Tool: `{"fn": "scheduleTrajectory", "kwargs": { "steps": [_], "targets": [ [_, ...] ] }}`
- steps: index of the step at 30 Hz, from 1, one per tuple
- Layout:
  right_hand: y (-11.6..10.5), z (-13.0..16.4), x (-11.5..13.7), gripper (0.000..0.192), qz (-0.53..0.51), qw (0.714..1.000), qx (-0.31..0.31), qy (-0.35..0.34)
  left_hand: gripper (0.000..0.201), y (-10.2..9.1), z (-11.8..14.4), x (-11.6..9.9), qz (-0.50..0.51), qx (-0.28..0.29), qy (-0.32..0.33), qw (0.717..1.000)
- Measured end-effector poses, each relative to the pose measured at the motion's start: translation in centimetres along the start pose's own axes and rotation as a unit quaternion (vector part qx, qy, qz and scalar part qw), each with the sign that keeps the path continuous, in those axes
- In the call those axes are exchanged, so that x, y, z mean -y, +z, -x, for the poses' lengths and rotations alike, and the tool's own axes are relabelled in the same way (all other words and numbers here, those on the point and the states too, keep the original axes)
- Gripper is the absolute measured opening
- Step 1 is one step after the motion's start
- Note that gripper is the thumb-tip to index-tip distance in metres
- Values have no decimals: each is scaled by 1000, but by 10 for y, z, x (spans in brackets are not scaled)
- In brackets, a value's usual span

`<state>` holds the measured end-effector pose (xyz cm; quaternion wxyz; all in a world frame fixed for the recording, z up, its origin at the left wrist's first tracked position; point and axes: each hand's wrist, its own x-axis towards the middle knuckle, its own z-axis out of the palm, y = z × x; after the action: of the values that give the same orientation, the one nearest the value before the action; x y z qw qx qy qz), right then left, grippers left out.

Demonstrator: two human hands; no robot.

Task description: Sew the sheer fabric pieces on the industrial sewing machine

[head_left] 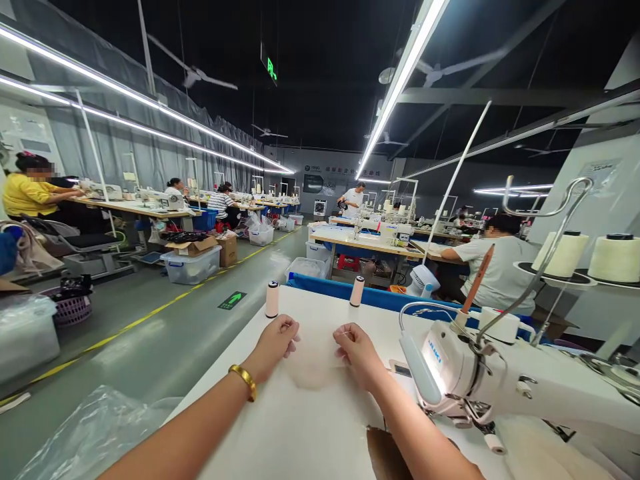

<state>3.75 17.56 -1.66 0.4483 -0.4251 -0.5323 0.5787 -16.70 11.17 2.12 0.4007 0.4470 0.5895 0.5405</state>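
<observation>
A thin, sheer, pale-beige piece of fabric (313, 373) hangs between my hands above the white sewing table (295, 433). My left hand (279, 341), with a gold bracelet (243, 382) on its wrist, pinches the fabric at its left side. On the opposite side, my right hand (358, 352) is closed in a pinch on it. Just beyond my hands stand two pale-pink thread spools, one on the left (272, 299) and one on the right (357, 291). To the right of my right hand is a white sewing machine (450, 367) with its lamp lit.
Two large cream thread cones, a nearer one (616, 261) and another (560, 253), sit on the stand at right. A blue cloth trough (385, 300) edges the table's far side. Clear plastic (95, 437) lies at lower left. Several co-workers sit at other machines.
</observation>
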Motion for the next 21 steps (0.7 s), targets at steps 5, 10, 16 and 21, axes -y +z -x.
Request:
{"fn": "scheduleTrajectory", "kwargs": {
  "steps": [5, 10, 16, 21],
  "targets": [
    [8, -20, -9, 41, 19, 999, -29, 15, 39, 4, -11, 12, -20, -17, -33, 999],
    [-3, -15, -5, 43, -17, 999, -1, 40, 44, 2, 5, 10, -17, 31, -46, 998],
    [-12, -9, -8, 40, 3, 999, -14, 48, 39, 2, 5, 14, -56, 21, -6, 998],
    [-4, -17, -10, 27, 68, 995, -68, 7, 30, 5, -5, 26, -87, -28, 38, 995]
  ]
}}
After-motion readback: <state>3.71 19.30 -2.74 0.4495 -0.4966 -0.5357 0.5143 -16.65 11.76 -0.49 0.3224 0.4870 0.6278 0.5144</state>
